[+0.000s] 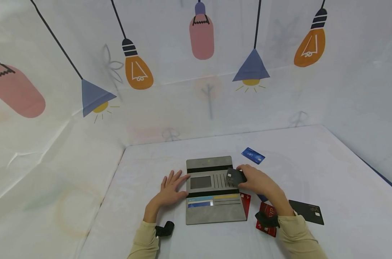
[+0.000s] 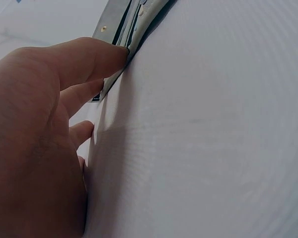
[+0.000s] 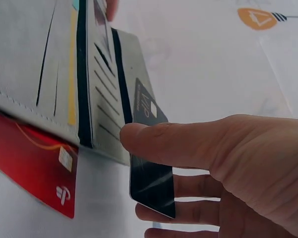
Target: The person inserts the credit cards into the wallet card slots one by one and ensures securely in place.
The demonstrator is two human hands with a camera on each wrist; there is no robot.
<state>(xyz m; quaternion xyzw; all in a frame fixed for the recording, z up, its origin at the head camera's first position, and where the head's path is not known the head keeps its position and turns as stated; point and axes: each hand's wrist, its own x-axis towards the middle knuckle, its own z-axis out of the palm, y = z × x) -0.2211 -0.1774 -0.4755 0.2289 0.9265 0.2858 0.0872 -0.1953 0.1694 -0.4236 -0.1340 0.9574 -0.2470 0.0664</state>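
A grey wallet (image 1: 215, 217) lies unfolded on the white table, with black bands along its folds. Its lower panel holds a light blue card (image 1: 200, 199) and a yellow-edged card (image 1: 226, 196). My left hand (image 1: 170, 193) rests at the wallet's left edge, fingers spread, thumb and fingertips touching it. With thumb and fingers my right hand (image 1: 258, 181) pinches a black VIP card (image 3: 151, 181). That card is over the right end of the middle panel's slots (image 3: 107, 94); whether it touches the wallet I cannot tell.
A red card (image 3: 37, 163) sticks out from under the wallet's right side. Another red card (image 1: 266, 230) lies beneath the right wrist strap, a black VIP card (image 1: 307, 211) to its right. A blue card (image 1: 253, 155) lies beyond the right hand. Printed white sheeting (image 1: 183, 104) stands behind.
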